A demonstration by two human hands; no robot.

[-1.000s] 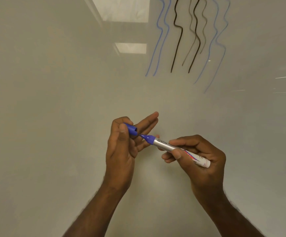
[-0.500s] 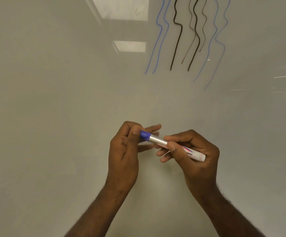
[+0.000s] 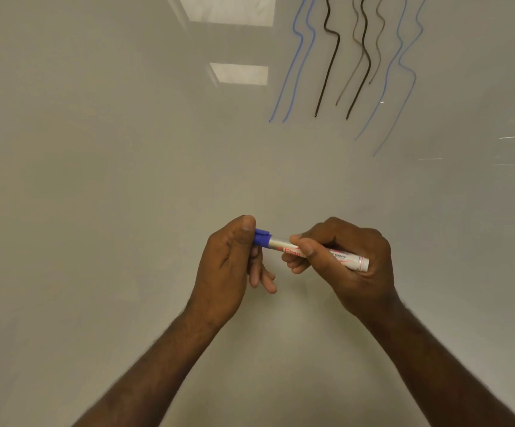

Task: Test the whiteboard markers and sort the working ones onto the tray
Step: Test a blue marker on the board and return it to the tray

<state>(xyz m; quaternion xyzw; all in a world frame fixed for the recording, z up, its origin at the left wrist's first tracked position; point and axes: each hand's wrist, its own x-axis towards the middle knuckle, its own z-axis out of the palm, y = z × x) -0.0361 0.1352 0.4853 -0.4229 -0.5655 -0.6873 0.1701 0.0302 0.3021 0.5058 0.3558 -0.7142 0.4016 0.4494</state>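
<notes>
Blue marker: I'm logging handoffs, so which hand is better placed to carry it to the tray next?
Probably the right hand: it grips the blue marker round the barrel, while the left hand only pinches the cap end. No tray is in view.

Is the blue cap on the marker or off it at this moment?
On. The blue cap sits over the tip end of the marker, gripped by the left hand; the right hand holds the barrel.
</notes>
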